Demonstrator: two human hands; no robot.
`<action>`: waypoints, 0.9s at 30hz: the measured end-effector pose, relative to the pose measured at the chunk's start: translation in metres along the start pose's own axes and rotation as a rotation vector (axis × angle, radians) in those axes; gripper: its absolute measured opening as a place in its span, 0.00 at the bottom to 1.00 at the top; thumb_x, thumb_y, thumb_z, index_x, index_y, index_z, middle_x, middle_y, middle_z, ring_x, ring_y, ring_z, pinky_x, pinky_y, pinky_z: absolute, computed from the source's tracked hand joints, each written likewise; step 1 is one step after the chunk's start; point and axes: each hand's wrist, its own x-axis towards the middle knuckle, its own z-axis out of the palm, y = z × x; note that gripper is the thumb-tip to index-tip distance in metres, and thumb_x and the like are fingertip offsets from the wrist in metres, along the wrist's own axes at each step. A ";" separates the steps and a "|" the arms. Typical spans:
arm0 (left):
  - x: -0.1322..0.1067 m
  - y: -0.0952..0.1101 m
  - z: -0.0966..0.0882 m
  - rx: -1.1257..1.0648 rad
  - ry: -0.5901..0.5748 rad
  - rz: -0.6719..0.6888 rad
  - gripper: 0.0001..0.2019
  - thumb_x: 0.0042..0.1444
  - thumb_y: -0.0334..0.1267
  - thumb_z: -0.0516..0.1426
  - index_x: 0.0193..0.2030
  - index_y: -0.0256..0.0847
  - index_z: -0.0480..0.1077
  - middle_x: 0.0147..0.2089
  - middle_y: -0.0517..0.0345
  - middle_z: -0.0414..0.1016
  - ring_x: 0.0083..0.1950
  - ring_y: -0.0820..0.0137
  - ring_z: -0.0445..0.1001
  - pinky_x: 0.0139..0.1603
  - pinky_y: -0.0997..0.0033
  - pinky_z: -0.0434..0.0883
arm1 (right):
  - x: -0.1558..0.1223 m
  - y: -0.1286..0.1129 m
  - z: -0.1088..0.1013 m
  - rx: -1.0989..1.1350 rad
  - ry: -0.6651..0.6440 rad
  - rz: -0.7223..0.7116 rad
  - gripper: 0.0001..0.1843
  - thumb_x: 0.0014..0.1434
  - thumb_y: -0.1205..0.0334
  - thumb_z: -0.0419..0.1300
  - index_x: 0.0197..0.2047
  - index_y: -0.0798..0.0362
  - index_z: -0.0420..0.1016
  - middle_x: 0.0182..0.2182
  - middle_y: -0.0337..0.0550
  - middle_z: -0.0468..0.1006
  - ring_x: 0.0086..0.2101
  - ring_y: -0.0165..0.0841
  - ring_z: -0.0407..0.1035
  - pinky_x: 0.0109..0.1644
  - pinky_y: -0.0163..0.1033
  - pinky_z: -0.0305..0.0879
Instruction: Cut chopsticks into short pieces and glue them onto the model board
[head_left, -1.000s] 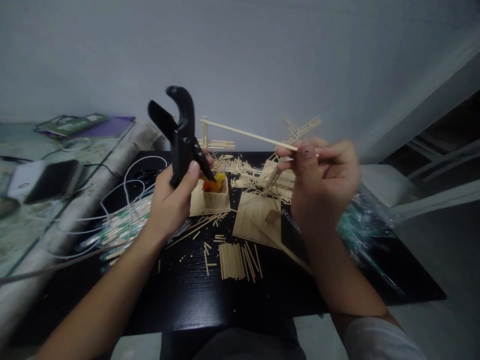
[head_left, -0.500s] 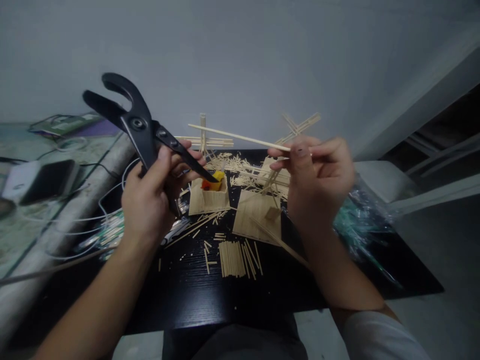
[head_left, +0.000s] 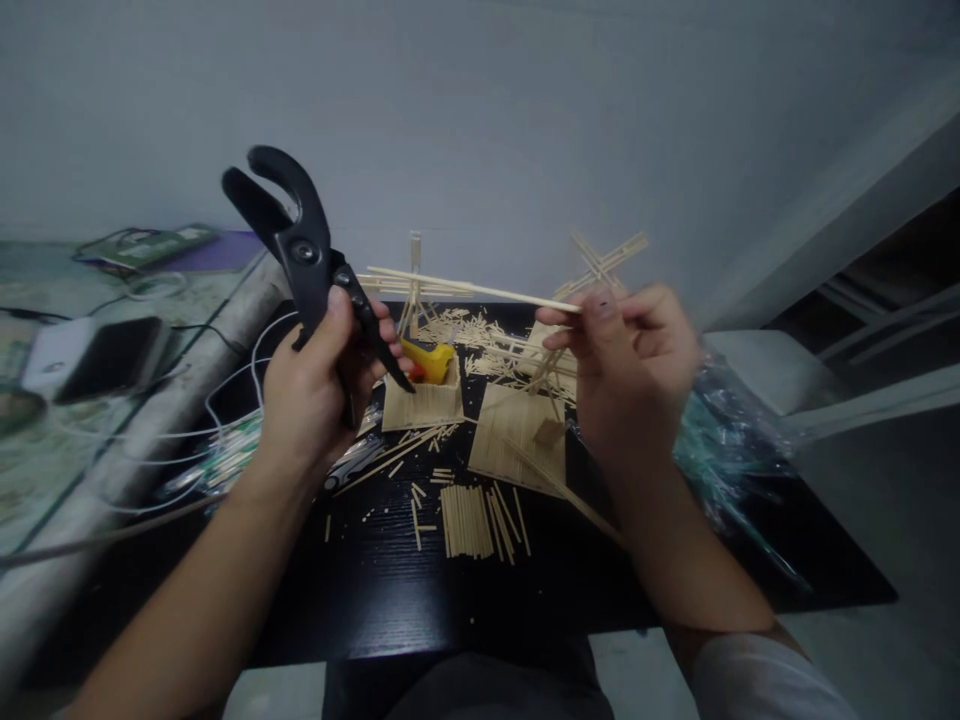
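Observation:
My left hand (head_left: pixel 315 390) is wrapped round the handles of a black cutting plier (head_left: pixel 300 235), held up over the left of the black table (head_left: pixel 420 600) with its jaws apart and pointing up-left. My right hand (head_left: pixel 637 370) pinches one end of a long thin wooden stick (head_left: pixel 472 290), which reaches leftward towards the plier, level with its handles. Below the hands lie flat panels made of sticks (head_left: pixel 517 445) and a neat row of cut stick pieces (head_left: pixel 469 520).
A small stick box holding something yellow and orange (head_left: pixel 429 385) stands behind my left hand. Stick frames (head_left: pixel 600 260) rise at the back by the wall. White cables (head_left: pixel 225 390) and plastic wrappers (head_left: pixel 720 440) flank the work area; loose offcuts are scattered about.
My left hand has swung the plier out to the left and then turned it more upright, back towards the stick. The right hand and stick have barely moved.

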 end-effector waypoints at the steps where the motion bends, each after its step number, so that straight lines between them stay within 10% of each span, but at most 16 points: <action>1: 0.001 0.002 0.000 -0.006 0.003 -0.007 0.20 0.65 0.60 0.73 0.40 0.44 0.84 0.35 0.56 0.79 0.34 0.69 0.77 0.33 0.68 0.80 | 0.000 -0.001 0.000 0.007 -0.018 0.027 0.23 0.70 0.48 0.77 0.39 0.45 0.66 0.39 0.35 0.83 0.42 0.35 0.90 0.39 0.35 0.87; 17: 0.010 0.029 0.006 0.002 0.264 0.225 0.20 0.40 0.36 0.82 0.30 0.36 0.77 0.25 0.63 0.71 0.25 0.74 0.72 0.20 0.76 0.71 | 0.005 0.003 -0.014 0.008 -0.499 0.417 0.27 0.59 0.43 0.84 0.34 0.49 0.74 0.37 0.41 0.87 0.35 0.33 0.85 0.39 0.39 0.84; 23: 0.012 0.031 -0.001 0.090 0.312 0.468 0.17 0.52 0.39 0.77 0.26 0.42 0.73 0.20 0.68 0.67 0.20 0.76 0.68 0.18 0.74 0.68 | -0.005 0.013 -0.012 -0.794 -1.139 0.406 0.14 0.67 0.56 0.79 0.49 0.52 0.83 0.41 0.46 0.90 0.42 0.40 0.85 0.45 0.41 0.79; 27: 0.012 0.025 -0.003 0.144 0.269 0.549 0.16 0.56 0.36 0.76 0.27 0.43 0.74 0.21 0.68 0.70 0.20 0.76 0.70 0.20 0.72 0.71 | -0.026 0.024 0.005 -1.389 -1.298 0.387 0.17 0.70 0.67 0.69 0.61 0.57 0.84 0.56 0.66 0.88 0.58 0.55 0.85 0.57 0.50 0.80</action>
